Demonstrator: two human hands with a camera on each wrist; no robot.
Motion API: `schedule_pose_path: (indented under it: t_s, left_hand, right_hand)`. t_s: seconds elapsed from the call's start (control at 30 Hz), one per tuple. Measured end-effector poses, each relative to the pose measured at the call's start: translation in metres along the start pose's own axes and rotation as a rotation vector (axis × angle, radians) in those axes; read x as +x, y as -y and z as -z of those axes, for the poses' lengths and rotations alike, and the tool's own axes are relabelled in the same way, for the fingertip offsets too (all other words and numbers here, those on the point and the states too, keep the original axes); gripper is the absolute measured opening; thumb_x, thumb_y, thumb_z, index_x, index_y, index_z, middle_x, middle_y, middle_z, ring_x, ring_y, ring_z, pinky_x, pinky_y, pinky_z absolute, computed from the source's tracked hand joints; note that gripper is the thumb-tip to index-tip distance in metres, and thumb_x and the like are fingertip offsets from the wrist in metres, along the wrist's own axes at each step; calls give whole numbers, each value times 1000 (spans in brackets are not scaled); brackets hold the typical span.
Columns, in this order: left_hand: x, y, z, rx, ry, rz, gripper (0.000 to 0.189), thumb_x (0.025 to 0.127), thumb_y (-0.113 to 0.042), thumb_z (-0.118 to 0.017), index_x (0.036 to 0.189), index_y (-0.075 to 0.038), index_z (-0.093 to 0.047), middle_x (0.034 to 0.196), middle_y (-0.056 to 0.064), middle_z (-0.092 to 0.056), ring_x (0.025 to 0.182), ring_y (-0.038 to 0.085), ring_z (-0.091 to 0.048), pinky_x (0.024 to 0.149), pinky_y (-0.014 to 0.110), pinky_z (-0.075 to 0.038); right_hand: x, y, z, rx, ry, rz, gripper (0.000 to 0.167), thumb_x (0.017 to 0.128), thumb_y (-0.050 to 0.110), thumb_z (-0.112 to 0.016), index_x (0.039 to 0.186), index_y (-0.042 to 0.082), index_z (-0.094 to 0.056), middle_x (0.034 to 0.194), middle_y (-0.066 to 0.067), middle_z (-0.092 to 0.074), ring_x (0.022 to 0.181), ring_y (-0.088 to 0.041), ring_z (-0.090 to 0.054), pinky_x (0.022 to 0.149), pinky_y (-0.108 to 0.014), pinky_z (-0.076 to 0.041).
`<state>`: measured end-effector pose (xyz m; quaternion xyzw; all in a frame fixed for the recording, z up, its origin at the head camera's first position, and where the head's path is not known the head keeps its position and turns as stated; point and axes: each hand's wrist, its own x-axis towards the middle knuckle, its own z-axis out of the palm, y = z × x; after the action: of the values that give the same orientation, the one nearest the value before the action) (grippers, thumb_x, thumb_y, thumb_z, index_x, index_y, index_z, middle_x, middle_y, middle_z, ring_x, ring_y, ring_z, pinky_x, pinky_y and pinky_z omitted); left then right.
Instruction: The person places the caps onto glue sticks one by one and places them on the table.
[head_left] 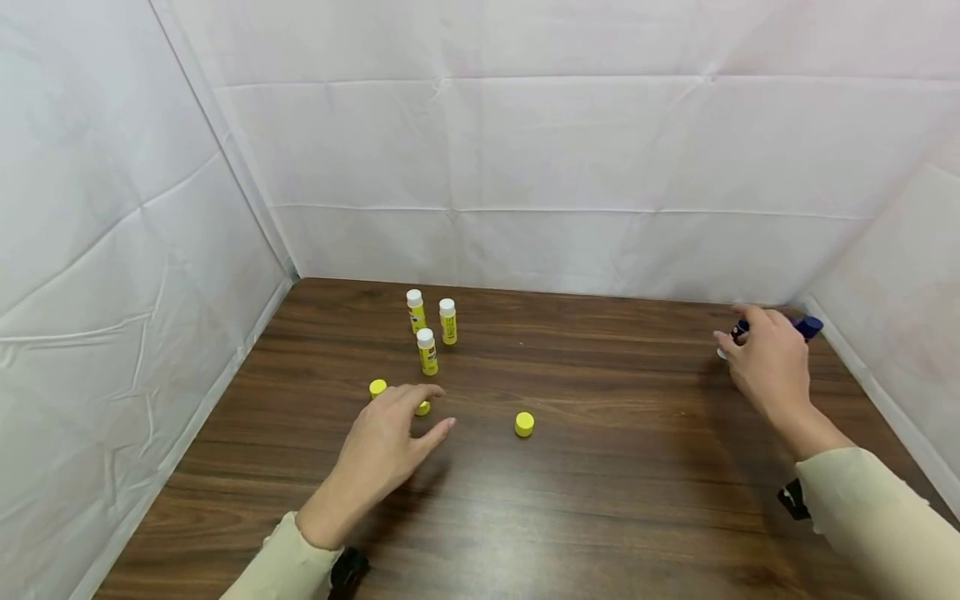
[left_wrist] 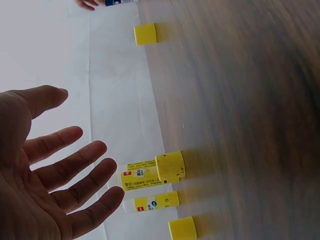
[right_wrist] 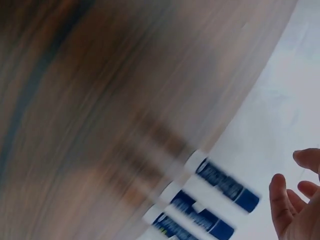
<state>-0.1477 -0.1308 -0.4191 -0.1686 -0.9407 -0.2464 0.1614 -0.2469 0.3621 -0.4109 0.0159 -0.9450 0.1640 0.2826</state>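
Note:
My left hand hovers over the table with thumb and fingers spread, holding nothing. Beneath and beside it are yellow caps, one near the knuckles and another partly hidden by the fingers. A third yellow cap sits to the right. Behind them stand three yellow glue sticks with white tops, the nearest glue stick in front of the other two. At the far right my right hand is over dark blue glue sticks, mostly covering them. The right wrist view shows its fingers apart from the upright blue glue stick.
A dark wood-grain table carries everything. White cloth walls enclose its back, left and right sides. Two more blue glue sticks stand close by, one glue stick in the middle of the row.

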Motion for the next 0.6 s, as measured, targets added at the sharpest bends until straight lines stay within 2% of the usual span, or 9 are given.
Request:
schedule_pose_path:
  t_s: [0.13, 0.3, 0.43, 0.6]
  left_hand:
    - [1, 4, 2, 0, -20, -12, 37, 88, -35, -82, 116, -13, -72, 109, 1, -74, 98, 19, -68, 83, 40, -57]
    - [2, 12, 2, 1, -64, -31, 34, 86, -32, -83, 111, -10, -74, 107, 3, -74, 100, 22, -69, 88, 40, -57]
    - [5, 18, 5, 20, -61, -16, 34, 87, -32, -83, 110, -9, -74, 110, 4, -74, 103, 25, -68, 91, 42, -56]
    - [7, 24, 6, 40, -45, 2, 36, 87, -33, -82, 112, -8, -74, 114, 6, -73, 107, 27, -67, 93, 44, -55]
  right_hand:
    - [-8, 24, -2, -1, 28, 20, 43, 93, 20, -74, 129, -1, -62, 107, -25, -65, 89, -40, -64, 77, -60, -48]
    - [-18, 56, -4, 28, 61, 55, 43, 93, 24, -76, 128, 2, -64, 103, -22, -67, 88, -38, -65, 74, -58, -49]
    - [-26, 78, -6, 61, 41, 116, 41, 91, 24, -78, 126, 4, -67, 102, -19, -68, 87, -35, -66, 69, -54, -50]
    - [-39, 101, -7, 100, 60, 136, 41, 92, 26, -77, 127, 7, -68, 110, -19, -69, 89, -34, -67, 71, -53, -51]
